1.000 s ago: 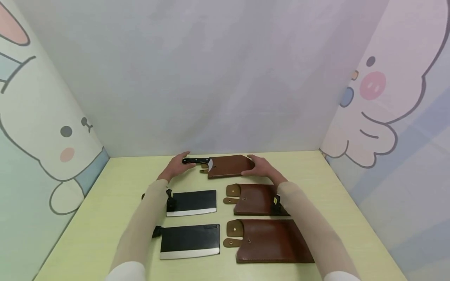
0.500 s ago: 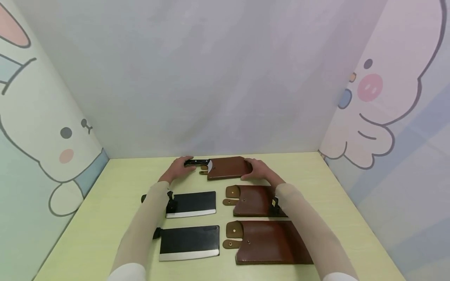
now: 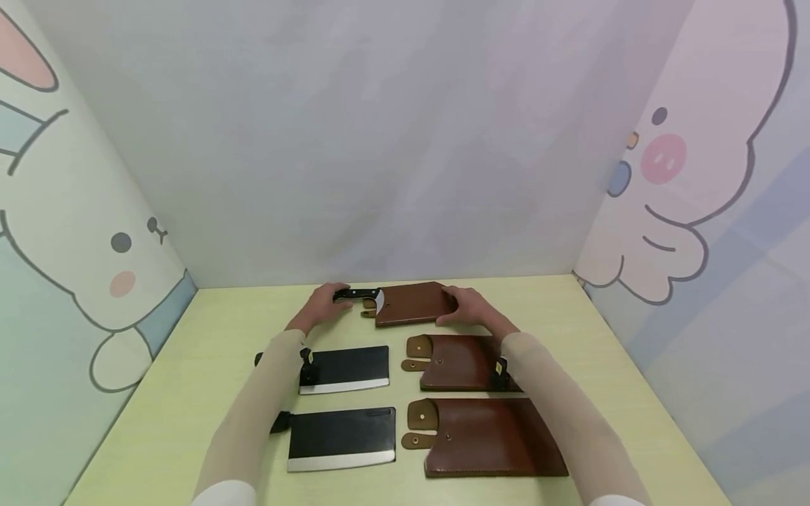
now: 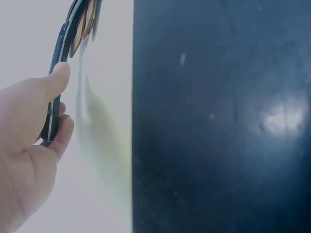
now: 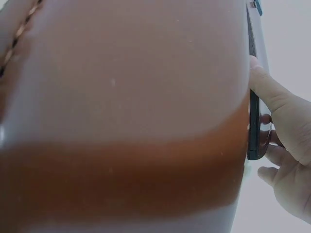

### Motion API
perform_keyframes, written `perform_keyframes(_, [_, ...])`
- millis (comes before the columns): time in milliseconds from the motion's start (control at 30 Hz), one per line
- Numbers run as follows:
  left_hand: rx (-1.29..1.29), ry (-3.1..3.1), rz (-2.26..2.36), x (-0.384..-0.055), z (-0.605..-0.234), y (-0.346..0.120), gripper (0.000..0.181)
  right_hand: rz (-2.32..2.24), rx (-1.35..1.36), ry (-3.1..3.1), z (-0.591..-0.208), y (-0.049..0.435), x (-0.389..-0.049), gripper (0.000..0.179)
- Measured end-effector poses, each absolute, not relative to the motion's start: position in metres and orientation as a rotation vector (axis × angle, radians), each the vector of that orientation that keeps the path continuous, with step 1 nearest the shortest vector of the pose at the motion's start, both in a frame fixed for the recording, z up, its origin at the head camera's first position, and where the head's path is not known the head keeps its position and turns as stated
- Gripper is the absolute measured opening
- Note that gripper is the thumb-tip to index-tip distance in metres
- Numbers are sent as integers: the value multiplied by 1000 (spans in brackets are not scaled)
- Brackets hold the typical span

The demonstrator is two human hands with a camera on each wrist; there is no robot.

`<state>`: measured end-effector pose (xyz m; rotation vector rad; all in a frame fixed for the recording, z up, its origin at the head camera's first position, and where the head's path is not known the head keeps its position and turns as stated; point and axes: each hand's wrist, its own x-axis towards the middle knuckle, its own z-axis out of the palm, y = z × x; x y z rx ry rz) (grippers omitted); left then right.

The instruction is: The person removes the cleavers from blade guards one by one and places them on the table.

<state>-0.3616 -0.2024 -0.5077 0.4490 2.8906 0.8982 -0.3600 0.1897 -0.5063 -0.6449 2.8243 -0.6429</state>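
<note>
At the back of the table a cleaver lies with its blade mostly inside a brown leather sheath point(image 3: 414, 303). Its black riveted handle point(image 3: 357, 293) sticks out to the left. My left hand point(image 3: 320, 306) grips the handle's end, thumb on one side and fingers on the other; the handle point(image 4: 57, 82) also shows in the left wrist view. My right hand point(image 3: 470, 307) holds the sheath's right end between thumb and fingers, as the right wrist view shows with that sheath's edge point(image 5: 253, 131).
Nearer lie two bare cleavers with black blades, one in the middle row point(image 3: 351, 365) and one in front point(image 3: 342, 432). Right of them rest two brown sheaths, the middle one point(image 3: 455, 358) and the front one point(image 3: 493, 436), flaps undone. Printed walls point(image 3: 405, 176) enclose the table.
My left hand has moved slightly right and closed its fingers on the handle's end. The right hand has drawn in on the sheath's right end. Other cleavers and sheaths stay put.
</note>
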Motion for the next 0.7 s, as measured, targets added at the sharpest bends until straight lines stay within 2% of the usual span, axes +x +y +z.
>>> perform_keyframes(400, [529,2971,898,-350,-495,-203,46,-654,-709,2862,-492,195,-350,98])
perform_keyframes(700, [555,2991,939,-340,-489,-209,50,-682,-761,2893,-489,198,-342,98])
